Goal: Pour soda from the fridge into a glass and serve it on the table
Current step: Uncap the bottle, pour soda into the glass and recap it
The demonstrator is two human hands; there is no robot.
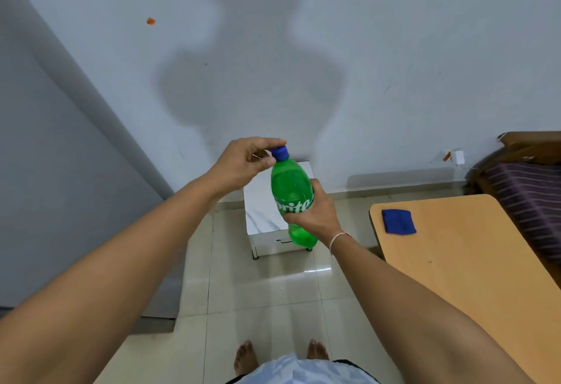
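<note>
Standing barefoot on a tiled floor point(273, 292), a person is facing a pale wall point(364, 34), where their shadow is falling. A wooden desk point(470, 262) is filling the lower right of the view, its rounded far left corner pointing toward the wall. Beyond its far edge, a bed point(528, 189) with a dark striped cover is sitting against the wall. A small white stand point(264, 201) is sitting on the floor against the wall, straight ahead and behind the bottle.

Both forearms are reaching forward and meeting at a green bottle point(291, 189), which is being held in the air in front of the stand, left of the desk and not touching it. The bottle is tilting slightly, its cap end leaning left and away. The right hand point(315, 210) is wrapping around the bottle's middle over the white lettering, fingers curled round it, a thin band showing at the wrist. The left hand point(246, 162) is coming in from the left at the top, thumb and fingers pinching the blue cap point(280, 153), which is sitting on the neck.

A folded blue cloth point(398, 221) is lying near the desk's far left corner. A small orange mark point(151, 21) is showing high on the wall at left.
</note>
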